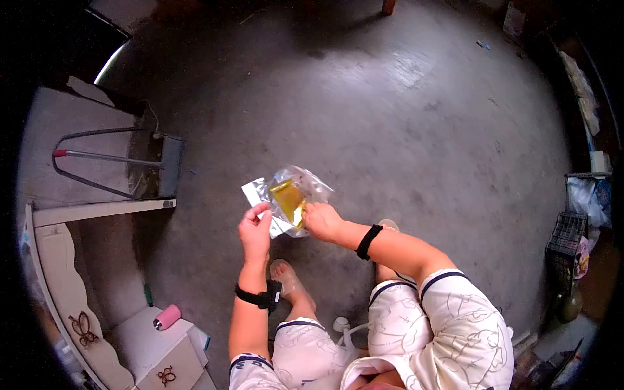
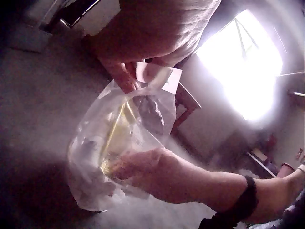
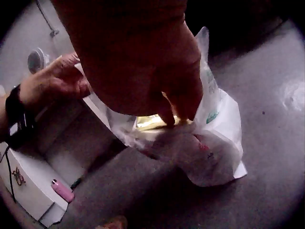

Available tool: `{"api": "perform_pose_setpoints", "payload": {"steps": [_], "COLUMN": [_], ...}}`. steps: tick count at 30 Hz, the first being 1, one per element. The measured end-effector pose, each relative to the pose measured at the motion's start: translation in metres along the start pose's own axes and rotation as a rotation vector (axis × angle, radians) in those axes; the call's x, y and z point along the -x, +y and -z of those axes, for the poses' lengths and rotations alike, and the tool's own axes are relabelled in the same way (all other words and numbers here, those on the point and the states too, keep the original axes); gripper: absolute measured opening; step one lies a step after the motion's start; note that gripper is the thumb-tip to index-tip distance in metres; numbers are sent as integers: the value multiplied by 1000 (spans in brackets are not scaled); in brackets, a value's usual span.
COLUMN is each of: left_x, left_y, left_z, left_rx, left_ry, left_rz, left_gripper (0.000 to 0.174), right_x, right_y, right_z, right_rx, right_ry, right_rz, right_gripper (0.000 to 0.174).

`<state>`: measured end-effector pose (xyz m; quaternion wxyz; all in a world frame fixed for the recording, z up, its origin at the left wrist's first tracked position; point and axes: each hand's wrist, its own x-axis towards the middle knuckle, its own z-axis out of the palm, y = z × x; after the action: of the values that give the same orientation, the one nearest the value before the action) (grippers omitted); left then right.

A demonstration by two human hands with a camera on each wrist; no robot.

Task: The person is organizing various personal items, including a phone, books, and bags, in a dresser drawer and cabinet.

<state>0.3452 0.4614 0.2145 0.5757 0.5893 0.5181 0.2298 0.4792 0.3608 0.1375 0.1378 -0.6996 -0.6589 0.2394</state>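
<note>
A clear plastic bag (image 1: 318, 186) with white parts hangs above the floor between my two hands. My left hand (image 1: 255, 229) pinches its edge; the left wrist view shows those fingertips at the bag's mouth. Reaching into the opening, my right hand (image 1: 323, 221) grips a shiny gold packet (image 1: 286, 197) by one end. In the right wrist view, gold foil (image 3: 155, 122) shows under the right fingers, with the bag (image 3: 209, 162) around it. Some green and red print is visible on the plastic. The packet's lower part is behind the film in the left wrist view.
Grey concrete floor (image 1: 403, 143) spreads ahead. To the left are a metal-framed stand (image 1: 170, 166), a white cabinet (image 1: 146, 341) and a pink bottle (image 1: 168, 316). A black wire basket (image 1: 567, 233) stands at the right. My sandalled foot (image 1: 286, 276) is below the bag.
</note>
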Motion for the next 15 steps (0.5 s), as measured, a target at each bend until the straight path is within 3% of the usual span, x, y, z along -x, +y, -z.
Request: {"api": "perform_pose_setpoints", "payload": {"steps": [2, 4, 5, 8, 11, 13, 15], "left_x": [0, 0, 2, 4, 29, 51, 52], "left_y": [-3, -9, -11, -27, -32, -26, -61], "left_z": [0, 0, 1, 12, 1, -21, -21], "left_rx": [117, 150, 190, 190, -6, 81, 120], "left_ry": [29, 66, 68, 76, 102, 24, -66], "left_rz": [6, 15, 39, 46, 30, 100, 146], "left_gripper": [20, 20, 21, 21, 32, 32, 33], "right_x": [10, 25, 47, 94, 195, 287, 396], "right_y": [5, 3, 4, 22, 55, 99, 125], "right_z": [0, 17, 41, 60, 67, 52, 35], "right_rx": [-36, -140, -4, -101, -122, -82, -42], "right_ry": [-39, 188, 297, 311, 312, 233, 262], "right_rz": [-21, 31, 225, 258, -48, -390, -636], "right_gripper": [9, 11, 15, 25, 26, 25, 24]}}
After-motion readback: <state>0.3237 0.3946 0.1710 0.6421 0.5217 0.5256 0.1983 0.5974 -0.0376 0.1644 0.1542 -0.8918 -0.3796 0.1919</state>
